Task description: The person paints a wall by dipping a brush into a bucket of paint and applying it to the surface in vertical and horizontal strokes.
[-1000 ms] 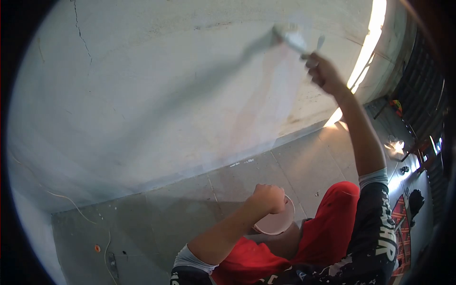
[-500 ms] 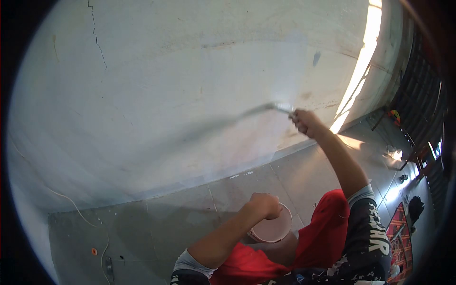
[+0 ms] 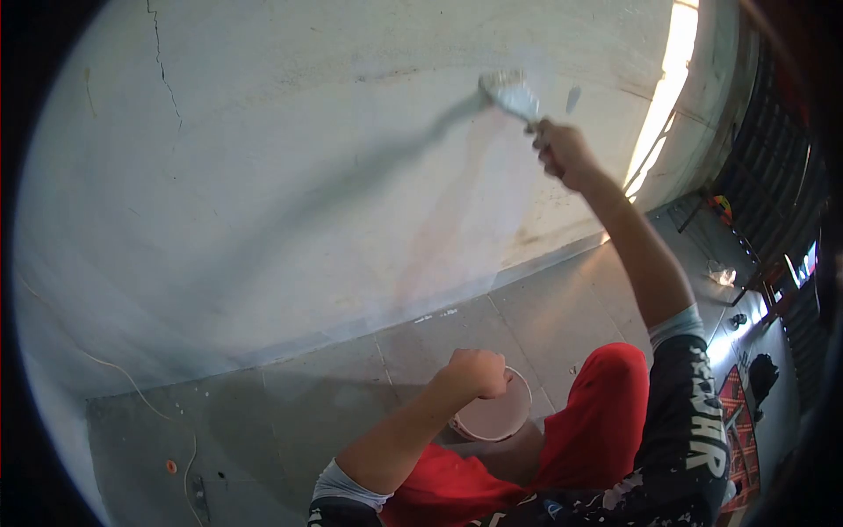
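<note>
A wide paintbrush point(image 3: 511, 95) is pressed with its bristles against the pale wall point(image 3: 307, 176). Its handle is gripped by my right hand point(image 3: 565, 154), the arm stretched up and forward. Low in front of my red-clad legs, my left hand point(image 3: 479, 373) is closed on the rim of a round bucket point(image 3: 505, 408) with pinkish-white liquid inside. The fingers of that hand are mostly hidden behind its back. A long shadow falls on the wall left of the brush.
A thin cable point(image 3: 132, 373) runs down the wall and over the tiled floor point(image 3: 325, 395), near a small orange ring point(image 3: 171, 466). At the right are a red patterned mat point(image 3: 738, 422), a dark bundle point(image 3: 763, 378) and dark corrugated sheeting point(image 3: 773, 167).
My right hand has moved up the wall with the brush, whose broad side now shows. My left hand and the bucket sit about the same, with the view slightly shifted.
</note>
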A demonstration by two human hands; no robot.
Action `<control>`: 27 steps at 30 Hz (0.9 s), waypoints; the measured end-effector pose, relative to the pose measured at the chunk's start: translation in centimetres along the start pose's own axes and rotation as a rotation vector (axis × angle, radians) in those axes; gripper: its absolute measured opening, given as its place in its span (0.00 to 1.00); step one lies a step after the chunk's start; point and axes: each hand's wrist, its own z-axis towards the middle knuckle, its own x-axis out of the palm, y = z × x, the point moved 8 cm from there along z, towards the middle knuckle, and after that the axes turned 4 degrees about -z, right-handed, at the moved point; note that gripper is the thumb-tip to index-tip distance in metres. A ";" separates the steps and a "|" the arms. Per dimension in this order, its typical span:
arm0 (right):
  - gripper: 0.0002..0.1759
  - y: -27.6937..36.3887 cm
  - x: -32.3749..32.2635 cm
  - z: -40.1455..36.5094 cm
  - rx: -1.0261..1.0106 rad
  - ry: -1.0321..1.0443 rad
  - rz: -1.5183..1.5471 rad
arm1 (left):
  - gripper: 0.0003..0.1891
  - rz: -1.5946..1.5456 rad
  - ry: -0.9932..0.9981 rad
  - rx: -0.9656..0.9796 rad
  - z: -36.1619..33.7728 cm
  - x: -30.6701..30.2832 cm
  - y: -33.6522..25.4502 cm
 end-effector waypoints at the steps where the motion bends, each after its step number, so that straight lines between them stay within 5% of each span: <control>1: 0.17 -2.5 0.5 -0.6 0.053 0.042 0.030 | 0.24 -0.003 -0.015 -0.001 -0.1 -0.1 -0.1; 7: 0.13 -19.0 -0.2 -4.7 0.547 0.141 -0.084 | 0.24 0.012 0.028 -0.021 -1.1 -0.6 -1.9; 10: 0.12 -17.2 -0.4 -3.6 0.429 0.187 -0.053 | 0.24 0.016 0.037 -0.040 -1.4 -0.6 -2.1; 13: 0.14 -7.8 -2.0 3.9 -0.087 0.125 -0.559 | 0.25 0.022 -0.016 -0.015 -1.7 -0.4 -2.0; 14: 0.14 -2.1 -1.1 0.8 0.092 0.044 0.032 | 0.25 0.016 -0.052 -0.006 -1.7 -0.5 -2.0; 17: 0.13 9.0 -0.6 -0.4 -0.114 0.068 0.194 | 0.25 0.027 0.014 -0.038 -1.5 -0.1 -1.8; 20: 0.14 12.3 -0.5 -1.8 -0.174 0.076 0.227 | 0.25 0.030 0.021 -0.039 -1.7 -0.4 -1.8; 23: 0.14 7.7 0.8 -1.6 -0.184 0.009 0.232 | 0.24 0.039 -0.058 -0.019 -1.7 -0.5 -1.6; 27: 0.13 -6.9 5.5 -2.7 -0.022 -0.040 0.183 | 0.24 -0.009 -0.004 -0.031 -2.3 -0.9 -2.3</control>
